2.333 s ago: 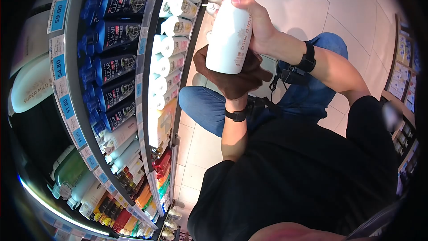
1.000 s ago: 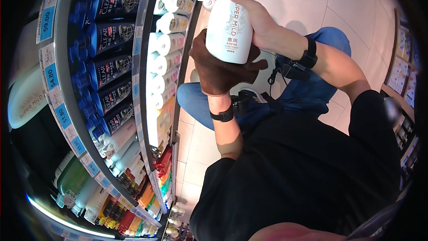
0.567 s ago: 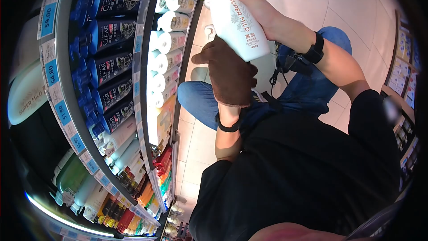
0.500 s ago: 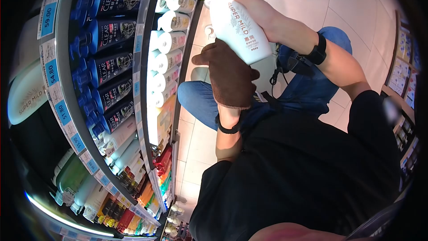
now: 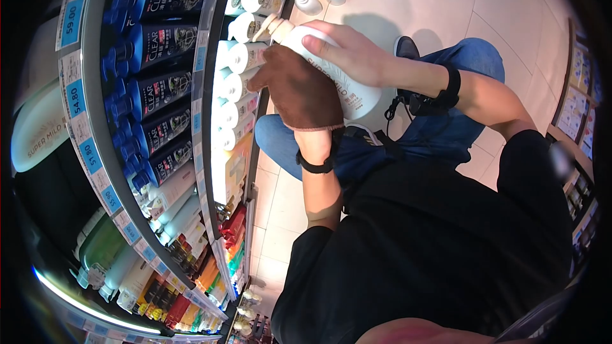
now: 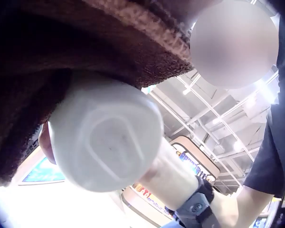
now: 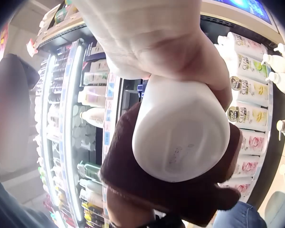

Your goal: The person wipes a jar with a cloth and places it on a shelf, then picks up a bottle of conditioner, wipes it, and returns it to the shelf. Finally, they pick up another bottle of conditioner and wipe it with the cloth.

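Note:
My right hand (image 5: 350,51) grips a white pump bottle of conditioner (image 5: 363,99) near its shoulder, the thumb on the near side. The bottle lies tilted, its beige pump (image 5: 274,27) pointing left at the shelf. A brown cloth mitt (image 5: 299,86) covers my left hand, its thumb part sticking out to the left. The mitt's palm lies along the bottle's side and hides part of the printed "SUPER MILD" label. In the right wrist view the bottle's base (image 7: 180,133) faces the camera with the mitt behind it. The left wrist view shows the base (image 6: 109,147) under the dark mitt.
Several small white pump bottles (image 5: 308,4) stand on the tiled floor by the shelf. Left of me, shelves hold blue bottles (image 5: 159,89) and white bottles (image 5: 239,83), with price tags (image 5: 76,99) along the edge. My knee (image 5: 277,140) is near the lowest shelf.
The bottle has gone from nearly upright to tilted, pump leftward, and come down lower in view. The mitt has moved from beneath its base up along its side. More floor bottles show.

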The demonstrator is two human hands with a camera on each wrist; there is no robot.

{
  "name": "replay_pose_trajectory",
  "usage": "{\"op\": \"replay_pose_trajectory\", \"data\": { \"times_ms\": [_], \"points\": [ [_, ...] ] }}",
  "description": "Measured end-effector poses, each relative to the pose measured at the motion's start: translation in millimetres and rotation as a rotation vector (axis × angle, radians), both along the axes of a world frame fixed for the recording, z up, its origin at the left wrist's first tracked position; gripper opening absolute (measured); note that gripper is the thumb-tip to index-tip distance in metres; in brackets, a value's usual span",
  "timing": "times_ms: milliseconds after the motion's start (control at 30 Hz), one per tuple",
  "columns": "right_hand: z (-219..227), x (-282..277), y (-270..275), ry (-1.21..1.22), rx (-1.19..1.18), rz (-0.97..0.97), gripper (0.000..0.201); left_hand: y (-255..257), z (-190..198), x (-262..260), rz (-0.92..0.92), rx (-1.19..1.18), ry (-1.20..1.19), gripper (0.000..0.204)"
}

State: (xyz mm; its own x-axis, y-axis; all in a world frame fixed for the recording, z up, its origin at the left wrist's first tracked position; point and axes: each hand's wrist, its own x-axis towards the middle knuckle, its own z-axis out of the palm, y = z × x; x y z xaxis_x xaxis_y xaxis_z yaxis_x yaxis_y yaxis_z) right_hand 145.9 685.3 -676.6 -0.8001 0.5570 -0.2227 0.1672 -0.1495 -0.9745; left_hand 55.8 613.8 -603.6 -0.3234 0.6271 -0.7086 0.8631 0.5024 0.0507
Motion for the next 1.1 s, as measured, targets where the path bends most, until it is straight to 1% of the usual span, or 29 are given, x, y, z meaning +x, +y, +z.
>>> {"op": "replay_pose_trajectory", "data": {
  "times_ms": [67, 100, 167, 267, 333, 367, 400, 433, 467, 500, 567, 667, 767, 800, 833, 867, 900, 933, 967, 1000, 1033, 1067, 1100],
  "points": [
    [-1, 1, -10, -0.071, 0.032, -0.026, 0.067, -6, -4, -5, 0.062, 0.039, -0.071, 0.052],
    [-1, 2, -12, -0.071, 0.031, -0.027, 0.067, -7, -5, -12, 0.092, 0.060, -0.107, 0.052],
    [0, 4, -13, -0.076, 0.137, -0.022, 0.066, -8, -11, -20, 0.154, 0.104, -0.181, 0.052],
    [6, 6, -10, -0.086, 0.158, -0.031, 0.063, -4, -24, -32, 0.251, 0.170, -0.289, 0.051],
    [6, 6, -7, -0.072, 0.149, -0.033, 0.063, -2, -30, -38, 0.321, 0.216, -0.360, 0.051],
    [7, 5, -5, -0.058, 0.140, -0.038, 0.063, -22, -23, -33, 0.356, 0.238, -0.394, 0.051],
    [8, 4, -5, -0.056, 0.137, -0.034, 0.063, -10, -34, -41, 0.391, 0.260, -0.427, 0.051],
    [9, 4, -3, -0.043, 0.077, -0.038, 0.063, 7, -48, -54, 0.424, 0.281, -0.460, 0.051],
    [10, 3, -3, -0.030, 0.017, -0.041, 0.063, 9, -53, -61, 0.457, 0.302, -0.493, 0.051],
    [9, 2, -4, -0.028, 0.014, -0.039, 0.063, 9, -55, -65, 0.490, 0.323, -0.526, 0.051],
    [8, 1, -3, -0.022, -0.081, -0.051, 0.062, 1, -58, -59, 0.552, 0.368, -0.593, 0.051],
    [8, 1, -2, -0.020, -0.058, 0.000, 0.061, -8, -61, -61, 0.644, 0.438, -0.698, 0.051],
    [1, 0, 0, -0.010, -0.012, -0.002, 0.059, -6, -71, -72, 0.741, 0.516, -0.802, 0.051],
    [0, -1, -1, -0.007, -0.013, 0.004, 0.059, -9, -73, -74, 0.746, 0.519, -0.798, 0.051],
    [0, -2, -1, 0.018, -0.041, -0.061, 0.058, -11, -75, -75, 0.730, 0.528, -0.752, 0.051],
    [-1, -3, -2, 0.044, -0.070, -0.126, 0.058, 17, -96, -81, 0.713, 0.537, -0.705, 0.051],
    [-2, -5, 0, 0.065, -0.105, -0.170, 0.056, 4, -92, -75, 0.694, 0.545, -0.659, 0.051],
    [-2, -5, 4, 0.067, -0.106, -0.169, 0.056, -13, -86, -64, 0.674, 0.551, -0.614, 0.051],
    [0, -4, 10, 0.086, -0.108, -0.144, 0.056, -16, -87, -55, 0.652, 0.557, -0.570, 0.051],
    [3, -3, 16, 0.104, -0.111, -0.120, 0.055, -45, -73, -38, 0.628, 0.562, -0.527, 0.051],
    [6, -3, 19, 0.114, -0.122, -0.126, 0.054, -39, -80, -33, 0.605, 0.568, -0.484, 0.051],
    [8, -3, 21, 0.115, -0.120, -0.127, 0.054, -44, -80, -28, 0.581, 0.575, -0.442, 0.051],
    [9, -3, 23, 0.099, -0.081, -0.155, 0.054, -39, -86, -25, 0.558, 0.581, -0.398, 0.052]
  ]
}}
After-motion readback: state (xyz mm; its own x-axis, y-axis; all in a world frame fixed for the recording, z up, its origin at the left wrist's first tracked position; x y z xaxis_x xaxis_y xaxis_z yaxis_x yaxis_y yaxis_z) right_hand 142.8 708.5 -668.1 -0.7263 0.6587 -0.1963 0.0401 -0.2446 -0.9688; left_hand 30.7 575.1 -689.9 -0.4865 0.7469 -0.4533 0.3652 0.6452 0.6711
